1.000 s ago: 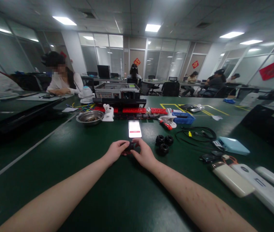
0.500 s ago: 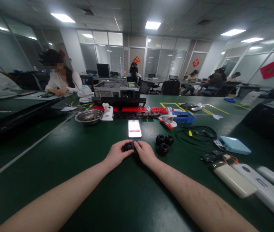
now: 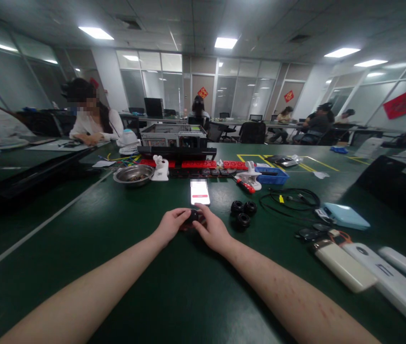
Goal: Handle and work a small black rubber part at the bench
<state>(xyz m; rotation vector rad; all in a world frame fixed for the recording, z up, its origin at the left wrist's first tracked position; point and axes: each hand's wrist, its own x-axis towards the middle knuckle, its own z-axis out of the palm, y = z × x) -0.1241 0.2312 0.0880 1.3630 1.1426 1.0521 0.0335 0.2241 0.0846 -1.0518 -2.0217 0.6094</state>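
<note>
Both of my hands meet at the middle of the green table (image 3: 81,239) around a small black round part (image 3: 192,216). My left hand (image 3: 170,223) pinches it from the left and my right hand (image 3: 213,228) grips it from the right, fingers curled over it. Just beyond them lies a phone (image 3: 199,191) with a lit white screen. Three black rubber wheels (image 3: 243,211) lie to the right of my right hand.
A steel bowl (image 3: 133,174), white clamps, a red power strip (image 3: 203,164), a blue tray (image 3: 272,175) and an open computer case (image 3: 173,135) stand further back. Black cables (image 3: 291,197), a blue power bank (image 3: 346,216) and white power banks (image 3: 346,267) lie at right. People sit at other tables.
My hands stay on the small black part; the fingers have shifted slightly, turning it between them. Nothing else on the table has moved.
</note>
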